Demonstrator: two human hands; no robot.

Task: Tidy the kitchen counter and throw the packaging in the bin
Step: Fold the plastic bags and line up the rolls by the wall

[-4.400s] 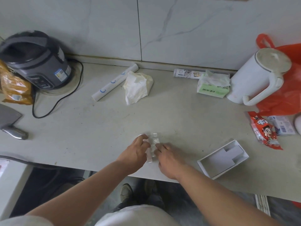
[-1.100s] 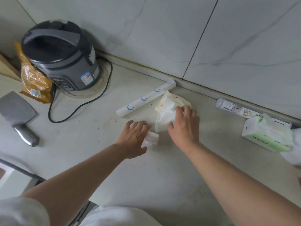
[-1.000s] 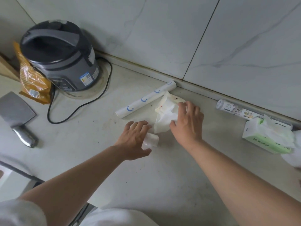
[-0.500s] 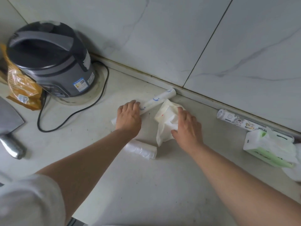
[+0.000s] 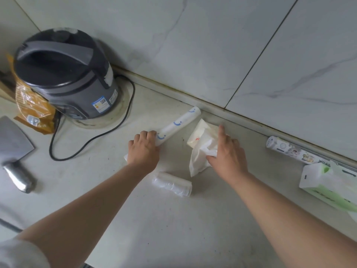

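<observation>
The near end of a long white roll (image 5: 178, 123) with blue smile marks is wrapped by the left hand (image 5: 144, 151), likely so it can be picked up. A crumpled white bag (image 5: 201, 146) is pinched at its middle by the thumb and fingers of the right hand (image 5: 227, 155), with one finger stretched out on top, maybe so it can be scrunched up for the bin. Both things are lying on the desk (image 5: 173, 229), close to the wall. A small roll of clear bags (image 5: 172, 183) is left lying loose just in front of the hands. Farther left, a grey rice cooker (image 5: 63, 74) and a cleaver (image 5: 14, 151) are seen. A green tissue pack (image 5: 328, 186) is seen at the right.
</observation>
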